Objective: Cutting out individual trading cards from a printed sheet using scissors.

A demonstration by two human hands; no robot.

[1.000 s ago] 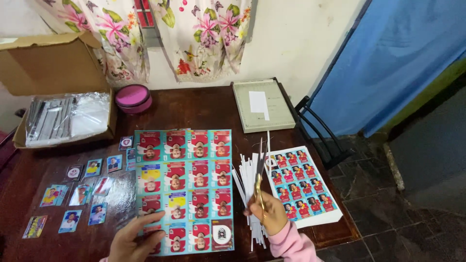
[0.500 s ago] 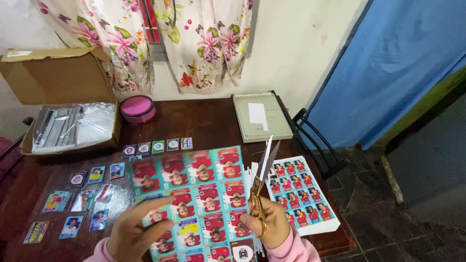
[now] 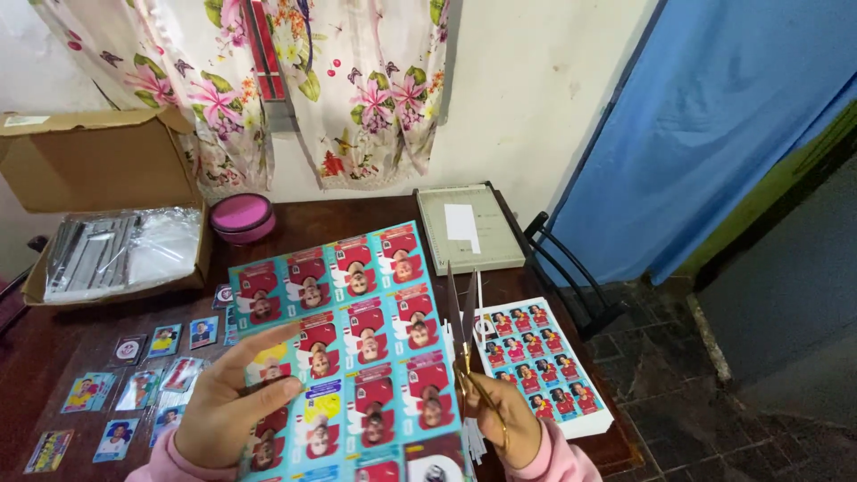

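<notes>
My left hand [image 3: 234, 402] holds up a large uncut sheet of picture cards [image 3: 353, 330], blue-bordered with red-shirted figures, tilted above the table. At the sheet's right edge my right hand [image 3: 511, 427] grips gold-handled scissors [image 3: 464, 344], blades open and pointing up. Several thin white paper strips [image 3: 473, 437] sit behind the scissors by the same hand. A stack of smaller card sheets [image 3: 540, 361] lies on the table just right of the scissors.
Loose cut cards [image 3: 134, 384] lie spread on the dark wooden table [image 3: 54, 330] at left. An open cardboard box [image 3: 107, 214] with clear sleeves stands far left, a pink round tin [image 3: 241, 217] beside it. A paper trimmer [image 3: 469, 230] lies at the back; a black chair [image 3: 571, 268] at right.
My left hand has lifted the big card sheet off the table and tilted it up toward me. The scissors have moved in to the sheet's right edge.
</notes>
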